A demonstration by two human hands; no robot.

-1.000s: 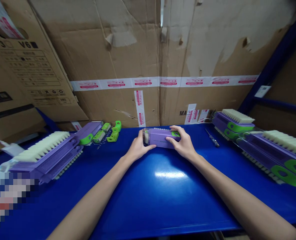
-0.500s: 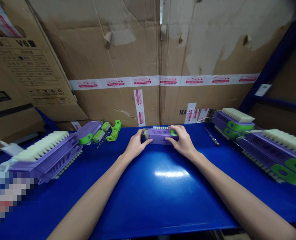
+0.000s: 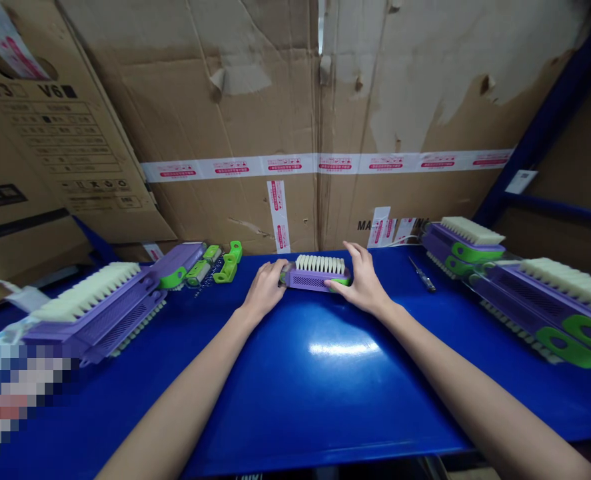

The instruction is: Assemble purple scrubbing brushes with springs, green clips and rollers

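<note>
Purple brush (image 3: 308, 281) | cream bristles (image 3: 320, 264) up | green end (image 3: 344, 281) | left hand (image 3: 266, 288) touching, grip unclear | right hand (image 3: 368, 281) wide

The left forearm (image 3: 190, 393) and the right forearm (image 3: 455, 377) were bare, slender and smooth in outline, broader toward the elbow and tapering to narrow wrists (image 3: 388, 308). The left grip (image 3: 265, 288) and the right grip (image 3: 366, 283) were uncovered human hands with slim fingers (image 3: 358, 255); their nails were too small to make out.
</note>
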